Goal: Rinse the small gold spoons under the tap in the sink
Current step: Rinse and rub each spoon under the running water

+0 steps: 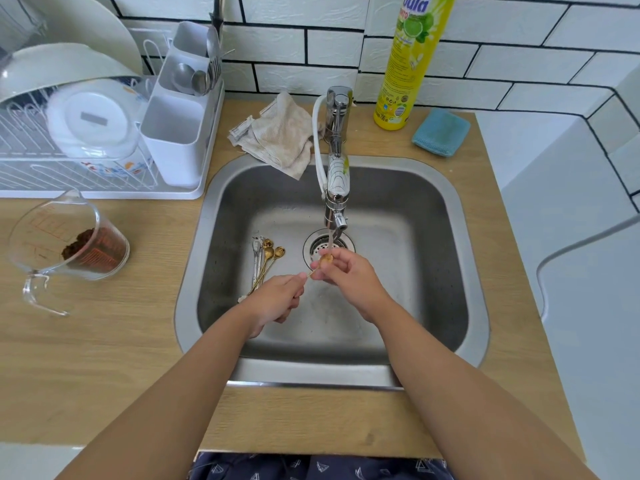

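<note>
Sink [446,216]: stainless steel, square basin with rounded corners and a brushed, water-streaked floor, set into a pale wood-grain counter [114,341]. Round perforated drain [317,247] near the centre.

Tap [335,188]: chrome, with a white flexible hose looped at its side; a thin stream falls from the spout.

Gold spoon [325,260]: small, round bowl under the stream, thin stem running left. Right hand [349,275] has fingertips curled and pinched around the bowl; left hand [277,299] has fingers curled around the stem end, most of the stem hidden in the grip.

Loose spoons [265,263]: a bunch lying on the sink floor left of the drain, gold ones with soiled bowls beside at least one silver piece; the exact count is hard to make out, and their handle ends pass behind the left hand.

Measuring jug [65,240]: clear glass, tilted on the counter left of the sink, holding dark brown granular matter.

Dish rack [69,174]: white wire, with pale plates and a white plastic cutlery caddy [173,140] holding steel utensils; cut off at the left edge.

Cloth [280,133]: beige, crumpled, draped over the back rim of the sink.

Detergent bottle [408,64]: yellow plastic, top cut off by the frame.

Sponge [440,131]: blue, textured, rectangular, just beside the bottle.

Wall: white brick-shaped tiles with dark grout.
</note>
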Motion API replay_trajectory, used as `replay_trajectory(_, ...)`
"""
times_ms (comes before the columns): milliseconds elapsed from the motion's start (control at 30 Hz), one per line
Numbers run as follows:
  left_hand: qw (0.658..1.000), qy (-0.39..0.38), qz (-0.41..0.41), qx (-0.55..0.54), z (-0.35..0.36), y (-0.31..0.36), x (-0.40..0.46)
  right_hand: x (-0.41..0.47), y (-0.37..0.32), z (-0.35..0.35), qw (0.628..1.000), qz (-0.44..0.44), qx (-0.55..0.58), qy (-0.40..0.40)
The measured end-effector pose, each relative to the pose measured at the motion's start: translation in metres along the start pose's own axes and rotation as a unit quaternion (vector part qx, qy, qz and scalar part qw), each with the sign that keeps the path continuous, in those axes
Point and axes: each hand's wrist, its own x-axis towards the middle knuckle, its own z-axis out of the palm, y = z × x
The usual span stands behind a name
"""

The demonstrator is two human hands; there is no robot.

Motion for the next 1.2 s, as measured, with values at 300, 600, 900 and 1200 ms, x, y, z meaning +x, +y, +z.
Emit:
replay_trajectory(300,0.978,0.095,0.16,0.091,0.028,0.034,0.034,0.003,-0.006,-0.02,0.938,-0.083,-0.024,0.336)
replay_trajectory(600,0.967,0.015,0.055,-0.25,0.056,0.032,0.051,0.002,-0.005,-0.035,0.89,-0.086,-0.019,0.448)
replay_trajectory(900,0.993,0.08,0.008,0.089,0.009,0.013,0.033,0.006,0.002,-0.018,0.984,-0.028,0.132,0.115)
replay_trajectory(1200,0.971,0.044,0.119,0.2,-0.007,-0.017,0.016,0.003,0.006,0.006,0.999,0.013,0.04,0.013)
